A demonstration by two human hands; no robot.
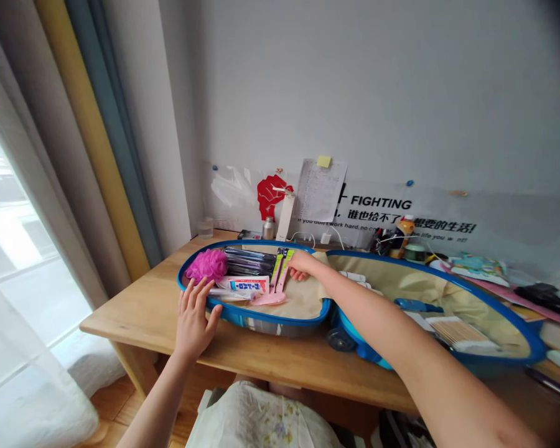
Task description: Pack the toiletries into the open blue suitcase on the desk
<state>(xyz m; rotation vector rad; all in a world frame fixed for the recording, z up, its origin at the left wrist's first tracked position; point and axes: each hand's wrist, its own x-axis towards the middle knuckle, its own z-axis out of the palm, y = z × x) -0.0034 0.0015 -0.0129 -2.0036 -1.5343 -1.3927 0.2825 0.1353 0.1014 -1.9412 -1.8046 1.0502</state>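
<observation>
Fabric with a faint flower print covers our lap at the bottom of the view, and just beyond it runs the wooden tabletop (158, 311) with an open blue suitcase (242, 316) lying flat on it. Our left hand (193, 317) rests on the near rim of the left half, fingers spread and released, gripping nothing. Inside that half we see a toothpaste box (245, 284), a pink bath pouf (207, 265), dark flat packets (249, 261) and a pink item lying on the beige lining. Our right hand (301, 264) reaches across to the slim green and pink packets (280, 270), fingers curled onto their upper ends; we judge it is touching them, though we cannot tell if the grip is closed. The left half looks partly filled, while the right half (448, 292) holds only a few things, so packing seems underway with room left. Farther back, bottles and cables line the wall.
</observation>
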